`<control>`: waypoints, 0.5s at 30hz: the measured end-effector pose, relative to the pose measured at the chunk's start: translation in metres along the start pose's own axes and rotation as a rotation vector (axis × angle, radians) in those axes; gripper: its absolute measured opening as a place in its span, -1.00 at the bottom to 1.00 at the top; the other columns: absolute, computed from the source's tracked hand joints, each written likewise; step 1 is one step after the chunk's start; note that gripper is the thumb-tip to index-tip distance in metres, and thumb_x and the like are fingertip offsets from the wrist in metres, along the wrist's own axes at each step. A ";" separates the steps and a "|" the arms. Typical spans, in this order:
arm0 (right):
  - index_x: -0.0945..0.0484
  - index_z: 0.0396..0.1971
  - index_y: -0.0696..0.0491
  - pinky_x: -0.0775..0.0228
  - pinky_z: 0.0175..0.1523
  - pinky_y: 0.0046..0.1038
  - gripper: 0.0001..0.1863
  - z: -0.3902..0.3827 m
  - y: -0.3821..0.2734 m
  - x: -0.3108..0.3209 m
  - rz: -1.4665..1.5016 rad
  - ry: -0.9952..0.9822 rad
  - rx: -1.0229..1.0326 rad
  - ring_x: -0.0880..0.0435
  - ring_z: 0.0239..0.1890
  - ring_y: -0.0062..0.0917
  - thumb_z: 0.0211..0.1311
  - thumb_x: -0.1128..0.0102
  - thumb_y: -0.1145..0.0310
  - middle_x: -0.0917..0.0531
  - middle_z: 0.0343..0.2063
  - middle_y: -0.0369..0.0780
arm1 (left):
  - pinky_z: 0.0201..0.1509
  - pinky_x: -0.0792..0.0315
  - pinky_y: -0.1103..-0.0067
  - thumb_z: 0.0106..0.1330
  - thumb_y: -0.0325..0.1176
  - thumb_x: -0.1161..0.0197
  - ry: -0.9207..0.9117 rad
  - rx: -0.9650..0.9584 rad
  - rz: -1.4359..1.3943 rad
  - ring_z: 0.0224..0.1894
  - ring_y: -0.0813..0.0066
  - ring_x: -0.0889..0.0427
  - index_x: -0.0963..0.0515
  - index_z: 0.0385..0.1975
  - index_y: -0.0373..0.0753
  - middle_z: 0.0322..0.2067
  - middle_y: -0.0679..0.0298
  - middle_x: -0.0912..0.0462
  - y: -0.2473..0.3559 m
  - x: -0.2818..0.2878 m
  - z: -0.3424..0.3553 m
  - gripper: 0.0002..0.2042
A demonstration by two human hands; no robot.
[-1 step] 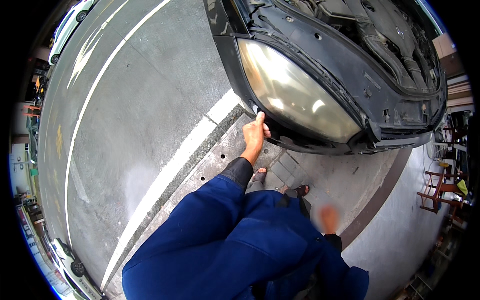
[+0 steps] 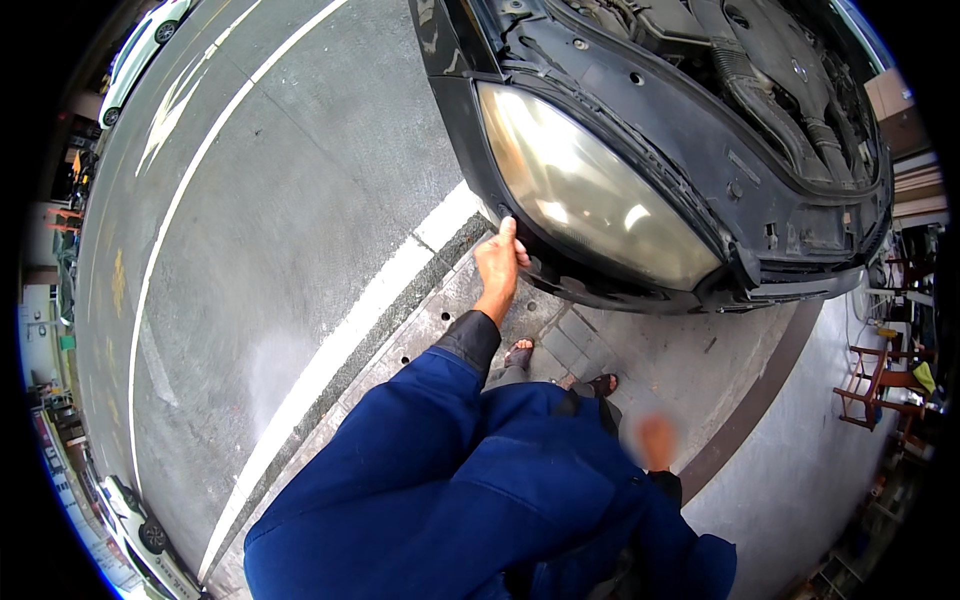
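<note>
My left hand (image 2: 498,262) reaches forward to the corner of a black car's bumper (image 2: 580,284), just below the headlight. Its thumb points up and rests against the bumper, while the fingers are curled in. Whatever those fingers may hold is hidden. The large headlight (image 2: 590,190) has a hazy, yellowish lens with bright reflections. Down by my right side, my right hand (image 2: 656,442) hangs apart from the car, a blur in which no fingers can be made out.
The car's front is uncovered, showing the engine bay (image 2: 770,80). Beneath me are paving and a kerb with a white painted line (image 2: 340,350), with grey road to the left. A wooden chair (image 2: 880,382) stands far right. White cars (image 2: 135,50) are at the left edge.
My left hand has shifted slightly to the left along the bumper corner, thumb still against it. My right hand stays where it was.
</note>
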State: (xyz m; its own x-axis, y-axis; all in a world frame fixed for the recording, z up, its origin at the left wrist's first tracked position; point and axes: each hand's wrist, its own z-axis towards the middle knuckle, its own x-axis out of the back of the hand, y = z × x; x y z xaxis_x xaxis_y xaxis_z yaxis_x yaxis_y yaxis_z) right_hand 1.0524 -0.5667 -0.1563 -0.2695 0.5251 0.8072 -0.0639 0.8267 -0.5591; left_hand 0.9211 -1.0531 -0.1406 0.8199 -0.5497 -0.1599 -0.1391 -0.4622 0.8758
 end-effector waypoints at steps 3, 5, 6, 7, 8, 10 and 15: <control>-0.55 -0.54 0.23 -0.49 -0.29 -0.36 -0.74 -0.008 0.016 -0.009 -0.005 0.009 0.015 -0.62 -0.52 -0.51 0.19 -0.40 0.38 -0.67 -0.60 -0.12 | -0.54 -0.52 0.56 0.55 0.01 -0.20 0.025 -0.255 0.014 -0.61 0.53 -0.57 -0.55 -0.49 -0.25 -0.61 0.28 -0.58 0.049 0.019 0.064 -0.55; -0.57 -0.54 0.23 -0.49 -0.30 -0.36 -0.74 -0.016 0.025 -0.015 -0.001 0.008 0.004 -0.62 -0.53 -0.52 0.19 -0.39 0.38 -0.67 -0.62 -0.15 | -0.46 -0.56 0.58 0.55 0.01 -0.21 0.043 -0.448 0.156 -0.49 0.57 -0.60 -0.55 -0.33 -0.29 -0.47 0.27 -0.61 0.093 0.016 0.097 -0.58; -0.57 -0.55 0.23 -0.49 -0.31 -0.36 -0.74 -0.020 0.032 -0.016 -0.024 0.004 0.003 -0.62 -0.54 -0.52 0.19 -0.39 0.37 -0.67 -0.62 -0.16 | -0.44 -0.56 0.59 0.55 0.00 -0.21 0.011 -0.491 0.192 -0.47 0.58 -0.60 -0.54 -0.29 -0.29 -0.44 0.27 -0.61 0.117 0.008 0.104 -0.59; -0.57 -0.55 0.23 -0.49 -0.32 -0.35 -0.74 -0.024 0.032 -0.015 -0.015 -0.007 -0.025 -0.62 -0.55 -0.51 0.19 -0.39 0.37 -0.67 -0.63 -0.16 | -0.42 -0.49 0.59 0.54 -0.04 -0.22 -0.015 -0.540 0.189 -0.45 0.64 -0.58 -0.52 -0.31 -0.28 -0.48 0.34 -0.58 0.138 -0.004 0.107 -0.63; -0.58 -0.55 0.23 -0.49 -0.34 -0.35 -0.74 -0.026 0.032 -0.015 -0.006 -0.020 -0.048 -0.62 -0.56 -0.51 0.18 -0.39 0.37 -0.67 -0.64 -0.17 | -0.39 -0.50 0.53 0.54 -0.08 -0.21 -0.054 -0.605 0.244 -0.46 0.56 -0.60 -0.52 -0.31 -0.30 -0.47 0.29 -0.60 0.152 -0.012 0.113 -0.64; -0.58 -0.56 0.23 -0.49 -0.36 -0.35 -0.74 -0.028 0.022 -0.015 0.061 -0.055 -0.105 -0.62 -0.59 -0.50 0.18 -0.39 0.36 -0.67 -0.66 -0.16 | -0.34 -0.50 0.43 0.54 -0.12 -0.19 -0.033 -0.760 0.377 -0.46 0.40 -0.62 -0.51 -0.29 -0.32 -0.47 0.20 -0.62 0.173 -0.020 0.126 -0.67; -0.59 -0.57 0.23 -0.48 -0.40 -0.35 -0.74 -0.034 0.037 -0.018 0.026 -0.029 -0.020 -0.63 -0.62 -0.49 0.18 -0.37 0.36 -0.67 -0.68 -0.14 | -0.26 -0.48 0.26 0.53 -0.18 -0.18 0.046 -0.861 0.544 -0.44 0.06 -0.62 -0.48 -0.29 -0.35 -0.48 -0.03 -0.61 0.182 -0.035 0.132 -0.70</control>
State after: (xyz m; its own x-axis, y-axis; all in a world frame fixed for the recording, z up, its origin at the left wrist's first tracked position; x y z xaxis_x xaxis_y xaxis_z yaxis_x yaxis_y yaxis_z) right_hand 1.0874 -0.5383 -0.1853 -0.2983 0.5405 0.7867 -0.0374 0.8169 -0.5755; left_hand 0.7932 -1.2100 -0.0359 0.7880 -0.4999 0.3594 -0.0676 0.5100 0.8575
